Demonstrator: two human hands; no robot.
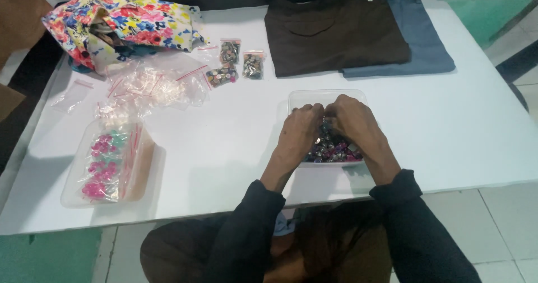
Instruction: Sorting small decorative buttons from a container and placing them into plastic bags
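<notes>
Both hands down in the button tub, sorting by feel

Left hand and right hand are pressed close together inside the clear plastic container, fingers curled into the pile of mixed buttons at its middle; can't tell if either one has actually pinched anything. The tub sits right at the near edge of the white table, in front of the person. Looks like the picking-out stage to me, and the next bit would need a clean pinch on a few buttons without dragging the rest along. Three small filled zip bags lie further back, a heap of empty ones to the left, plus a tray of pink buttons, a floral bag and folded trousers. Tiled floor below.
</notes>
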